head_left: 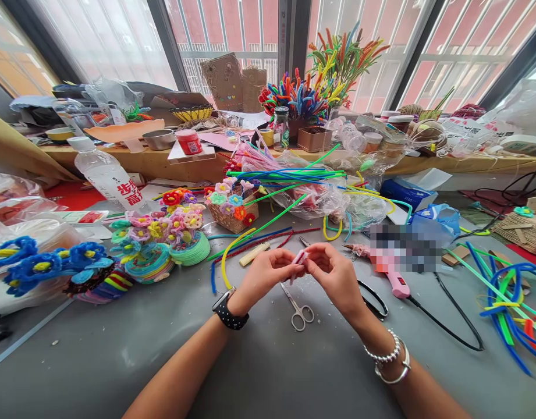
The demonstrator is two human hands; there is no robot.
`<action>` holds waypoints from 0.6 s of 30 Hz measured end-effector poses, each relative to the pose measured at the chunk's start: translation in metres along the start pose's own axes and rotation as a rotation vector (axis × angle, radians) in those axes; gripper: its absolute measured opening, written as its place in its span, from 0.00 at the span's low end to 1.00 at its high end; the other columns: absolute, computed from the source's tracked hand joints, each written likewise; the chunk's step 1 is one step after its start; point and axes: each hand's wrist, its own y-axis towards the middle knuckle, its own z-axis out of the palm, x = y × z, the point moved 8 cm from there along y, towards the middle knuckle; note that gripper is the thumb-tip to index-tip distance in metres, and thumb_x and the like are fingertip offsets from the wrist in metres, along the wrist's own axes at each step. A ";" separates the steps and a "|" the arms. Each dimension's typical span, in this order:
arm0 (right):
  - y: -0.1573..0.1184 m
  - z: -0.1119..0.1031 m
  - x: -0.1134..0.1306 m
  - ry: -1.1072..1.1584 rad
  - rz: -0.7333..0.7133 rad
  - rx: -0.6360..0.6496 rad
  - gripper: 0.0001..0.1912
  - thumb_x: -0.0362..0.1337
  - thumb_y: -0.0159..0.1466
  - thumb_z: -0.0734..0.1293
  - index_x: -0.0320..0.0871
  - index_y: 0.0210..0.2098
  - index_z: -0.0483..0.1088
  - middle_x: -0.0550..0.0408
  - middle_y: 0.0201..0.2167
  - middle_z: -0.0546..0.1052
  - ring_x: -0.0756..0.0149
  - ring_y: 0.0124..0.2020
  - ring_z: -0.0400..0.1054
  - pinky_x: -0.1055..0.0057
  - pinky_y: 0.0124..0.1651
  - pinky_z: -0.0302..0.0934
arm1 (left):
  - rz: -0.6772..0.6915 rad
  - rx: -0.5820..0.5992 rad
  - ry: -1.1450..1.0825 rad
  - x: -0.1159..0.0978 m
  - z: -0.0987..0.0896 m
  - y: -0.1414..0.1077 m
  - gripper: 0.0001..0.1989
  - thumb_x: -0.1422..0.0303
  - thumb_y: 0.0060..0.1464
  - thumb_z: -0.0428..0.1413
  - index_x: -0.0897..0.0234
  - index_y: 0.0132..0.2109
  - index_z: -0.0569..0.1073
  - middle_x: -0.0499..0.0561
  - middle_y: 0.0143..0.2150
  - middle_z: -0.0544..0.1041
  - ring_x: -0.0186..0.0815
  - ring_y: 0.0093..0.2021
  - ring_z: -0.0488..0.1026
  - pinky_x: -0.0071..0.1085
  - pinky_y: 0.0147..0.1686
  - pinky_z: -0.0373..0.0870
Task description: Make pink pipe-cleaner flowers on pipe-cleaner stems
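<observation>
Near the middle of the grey table, my left hand (268,271) and my right hand (331,273) meet at the fingertips. Both pinch a small pink and dark red fuzzy piece (299,259) between them. Small silver scissors (299,308) lie on the table just below my hands. A pale stick (254,255) rests left of my left hand, beside a curved yellow pipe cleaner (225,262). To the right of my right hand is a pink glue gun (397,282) with a black cord, partly blurred out.
Pipe-cleaner flower pots (189,250) and blue flowers (41,266) stand at the left, near a water bottle (108,174). Bundled pipe cleaners (289,174) lie behind my hands; loose ones (507,291) lie at the right. Black-handled tool (375,302) lies beside my right wrist.
</observation>
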 end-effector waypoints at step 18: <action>0.002 0.001 0.003 0.022 -0.043 0.008 0.10 0.40 0.59 0.60 0.43 0.37 0.67 0.52 0.35 0.70 0.67 0.31 0.68 0.71 0.33 0.65 | -0.068 -0.034 -0.196 0.000 -0.002 -0.002 0.10 0.64 0.44 0.57 0.68 0.31 0.74 0.51 0.30 0.76 0.30 0.26 0.69 0.26 0.28 0.65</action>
